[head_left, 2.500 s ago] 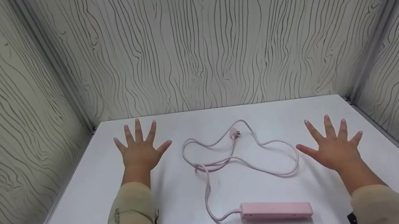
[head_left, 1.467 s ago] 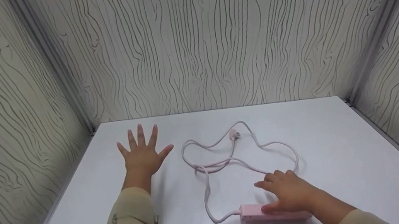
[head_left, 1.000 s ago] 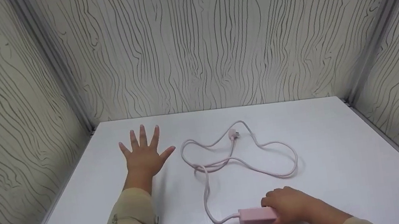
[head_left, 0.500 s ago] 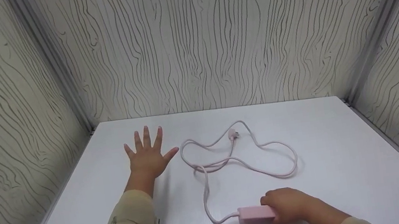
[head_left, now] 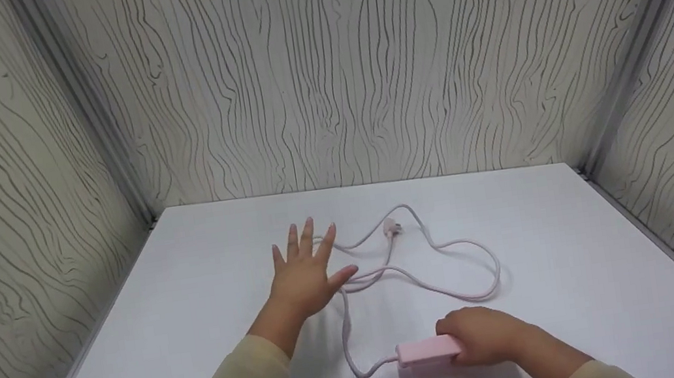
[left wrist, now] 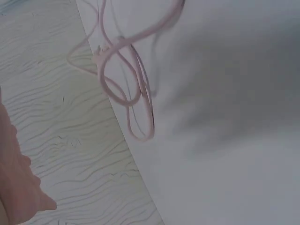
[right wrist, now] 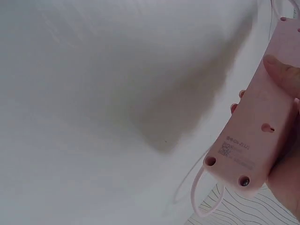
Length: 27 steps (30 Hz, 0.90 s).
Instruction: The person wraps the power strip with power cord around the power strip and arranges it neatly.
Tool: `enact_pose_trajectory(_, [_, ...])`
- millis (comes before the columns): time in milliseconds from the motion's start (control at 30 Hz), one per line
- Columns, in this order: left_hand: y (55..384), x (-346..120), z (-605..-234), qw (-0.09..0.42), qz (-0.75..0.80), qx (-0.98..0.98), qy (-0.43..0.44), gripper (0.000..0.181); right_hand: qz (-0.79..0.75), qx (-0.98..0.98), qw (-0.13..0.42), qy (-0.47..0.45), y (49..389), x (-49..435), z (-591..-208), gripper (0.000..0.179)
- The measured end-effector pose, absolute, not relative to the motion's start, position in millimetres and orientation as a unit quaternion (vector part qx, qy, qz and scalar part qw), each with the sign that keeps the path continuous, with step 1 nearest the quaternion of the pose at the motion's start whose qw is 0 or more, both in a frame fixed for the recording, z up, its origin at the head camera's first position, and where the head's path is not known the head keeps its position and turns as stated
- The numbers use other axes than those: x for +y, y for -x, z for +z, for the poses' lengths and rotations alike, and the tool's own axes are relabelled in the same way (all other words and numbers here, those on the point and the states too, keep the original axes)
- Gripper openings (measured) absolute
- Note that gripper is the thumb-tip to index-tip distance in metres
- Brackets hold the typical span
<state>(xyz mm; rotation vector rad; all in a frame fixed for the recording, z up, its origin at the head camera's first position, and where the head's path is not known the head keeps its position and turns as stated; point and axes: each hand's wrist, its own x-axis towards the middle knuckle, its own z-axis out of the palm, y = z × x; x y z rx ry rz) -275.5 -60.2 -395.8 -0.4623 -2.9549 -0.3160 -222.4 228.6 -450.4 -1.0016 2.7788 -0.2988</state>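
Note:
My right hand (head_left: 486, 334) grips the right part of a pink power strip (head_left: 427, 350) near the front of the table. In the right wrist view, the thumb (right wrist: 283, 75) lies across the strip's underside (right wrist: 248, 122), with fingertips showing past the far edge; the strip is off the tabletop, its shadow below. My left hand (head_left: 305, 280), fingers spread, is above the left loop of the pale pink cord (head_left: 471, 295), hiding part of it. The left wrist view shows that hand (left wrist: 18, 183) at its left edge. The cord's plug (head_left: 391, 228) lies toward the back.
The cord lies in loose loops across the middle of the white table (head_left: 135, 349), running down to the strip's left end. Walls with a wood-grain pattern (head_left: 321, 72) stand behind and on both sides of the table.
My right hand came in from the right, took hold of the power strip and raised it slightly. My left hand moved right, from beside the cord to over its left loop.

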Motion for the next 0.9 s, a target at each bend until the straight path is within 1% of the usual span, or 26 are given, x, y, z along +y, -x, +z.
enact_pose_trajectory(233, [246.0, -28.1, -404.9, 0.049, -0.127, -0.96, 0.246, 0.074, -0.112, 0.932, 0.077, 0.336, 224.2, 225.9, -444.2, 0.02])
enact_pose_trajectory(333, [233.9, -16.2, -413.4, 0.043, -0.124, -0.949, 0.287, 0.074, -0.117, 0.931, 0.071, 0.338, 225.0, 225.2, -440.9, 0.021])
enact_pose_trajectory(400, [227.0, -9.1, -420.0, 0.053, -0.107, -0.939, 0.322, 0.075, -0.119, 0.93, 0.064, 0.341, 225.7, 224.9, -438.7, 0.021])
enact_pose_trajectory(533, [217.4, 2.4, -433.4, 0.098, -0.05, -0.919, 0.379, 0.076, -0.128, 0.93, 0.051, 0.341, 227.4, 224.8, -433.9, 0.021])
enact_pose_trajectory(633, [214.2, 9.2, -440.6, 0.129, -0.013, -0.913, 0.387, 0.078, -0.147, 0.932, 0.056, 0.326, 229.4, 225.5, -429.7, 0.021])
enact_pose_trajectory(767, [212.9, 16.2, -448.0, 0.155, 0.015, -0.919, 0.363, 0.081, -0.181, 0.931, 0.078, 0.306, 232.6, 227.1, -424.9, 0.019])
enact_pose_trajectory(900, [214.4, 20.3, -454.9, 0.178, 0.012, -0.925, 0.335, 0.073, -0.201, 0.925, 0.084, 0.311, 235.0, 227.5, -422.7, 0.018])
